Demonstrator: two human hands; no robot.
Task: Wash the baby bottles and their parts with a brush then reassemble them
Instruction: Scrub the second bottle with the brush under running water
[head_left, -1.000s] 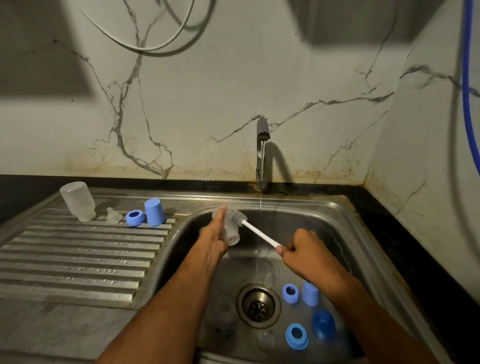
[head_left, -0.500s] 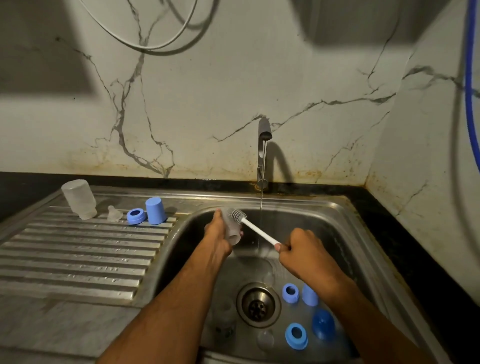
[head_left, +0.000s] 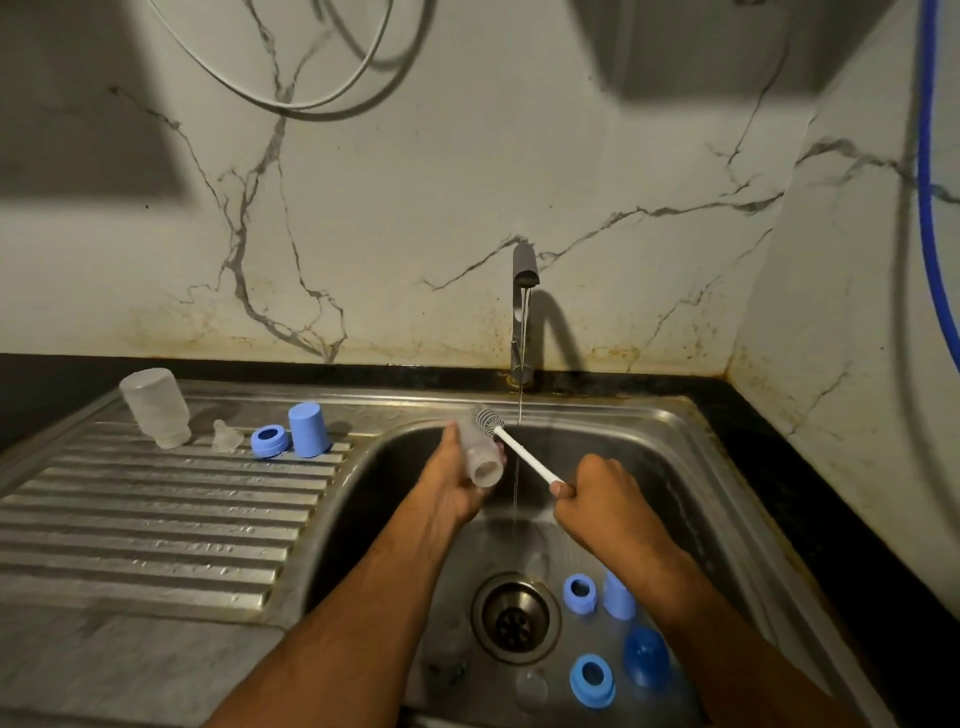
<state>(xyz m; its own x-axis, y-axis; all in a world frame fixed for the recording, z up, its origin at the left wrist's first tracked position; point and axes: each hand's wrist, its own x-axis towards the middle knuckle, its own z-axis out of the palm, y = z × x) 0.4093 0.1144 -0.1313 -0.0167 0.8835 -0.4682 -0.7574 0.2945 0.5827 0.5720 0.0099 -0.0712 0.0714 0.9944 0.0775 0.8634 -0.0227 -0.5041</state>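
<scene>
A steel sink (head_left: 691, 441) with a ribbed drainboard (head_left: 156, 530) sits under a marble wall; a thin stream runs from the tap (head_left: 523, 270) into the basin. Over the basin, the left hand (head_left: 457, 480) grips a clear bottle (head_left: 480, 452), fingers wrapped round it, mouth tilted toward the camera. The right hand (head_left: 602, 496) is clenched on the white handle of a brush (head_left: 524, 454), whose bristle head lies against the bottle's far end, just beside the stream. On the drainboard stand a second clear bottle (head_left: 155, 406), upside down, a clear teat (head_left: 226, 436), a blue ring (head_left: 269, 441) and a blue cap (head_left: 308, 428). Around the drain (head_left: 515, 617) lie two more blue rings (head_left: 580, 591) and blue caps (head_left: 645, 656).
</scene>
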